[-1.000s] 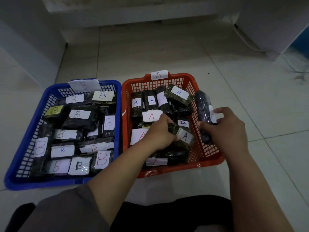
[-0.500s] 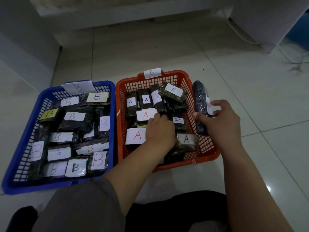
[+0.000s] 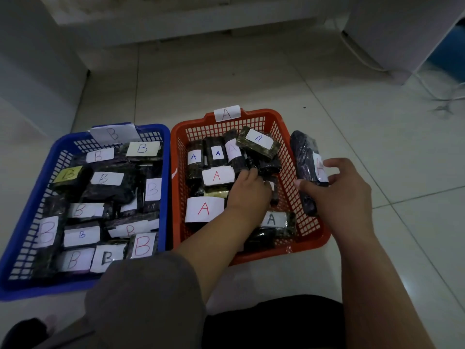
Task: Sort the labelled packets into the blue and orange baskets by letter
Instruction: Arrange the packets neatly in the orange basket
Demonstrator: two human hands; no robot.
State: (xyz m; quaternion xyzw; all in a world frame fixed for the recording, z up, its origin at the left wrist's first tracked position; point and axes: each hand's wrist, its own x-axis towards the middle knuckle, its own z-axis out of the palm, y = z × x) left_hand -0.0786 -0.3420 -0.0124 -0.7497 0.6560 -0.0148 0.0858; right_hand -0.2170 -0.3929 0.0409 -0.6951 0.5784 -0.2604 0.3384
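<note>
Left hand [image 3: 247,191] has moved from the lower-centre packets to the middle of the orange basket [image 3: 313,238], fingers curled among them; right hand [image 3: 337,195] still grips the last A packet [image 3: 303,167] right of it, unplaced.

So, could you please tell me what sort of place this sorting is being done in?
Probably the floor of a home or small back room: the blue plastic basket and orange plastic basket sit directly on glossy pale floor tiles, with a white cable trailing beside white furniture.

Single head view, looking steeply down, close over floor [image 3: 251,79], baskets central
</note>
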